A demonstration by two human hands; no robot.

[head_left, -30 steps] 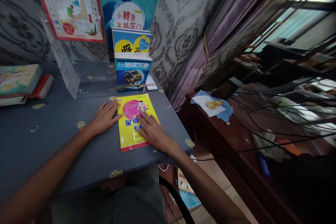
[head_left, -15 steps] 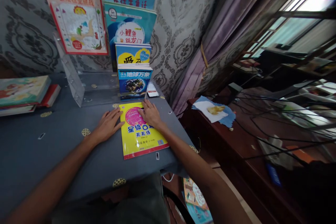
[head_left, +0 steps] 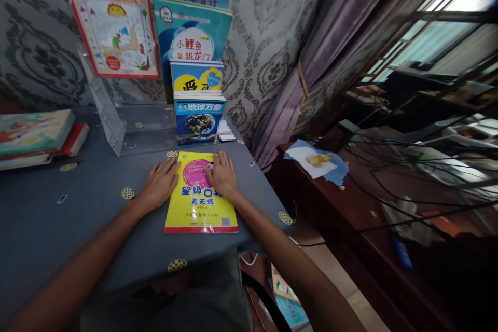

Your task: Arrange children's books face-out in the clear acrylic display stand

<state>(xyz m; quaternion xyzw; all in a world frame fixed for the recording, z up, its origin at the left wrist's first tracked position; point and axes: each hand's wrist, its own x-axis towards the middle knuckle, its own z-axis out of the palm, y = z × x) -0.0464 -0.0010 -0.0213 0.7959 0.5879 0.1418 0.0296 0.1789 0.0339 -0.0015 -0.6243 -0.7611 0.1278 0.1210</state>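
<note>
A yellow workbook with a pink circle and blue lettering lies flat on the grey tablecloth. My left hand rests at its upper left edge, palm down with fingers stretched out. On the upper right of the cover lies my right hand, flat, fingers extended, hiding part of the title. Just behind the workbook, a blue earth-picture book stands upright at the front of a clear acrylic rack.
More books, such as a teal one and a red-bordered one, stand tiered in the rack. A book stack lies at the left. Right of the table are a purple curtain and a dark red desk with cables.
The workbook has turned so its lower end swung left, and it now lies nearly square to the table. Both hands have stayed at its upper part.
</note>
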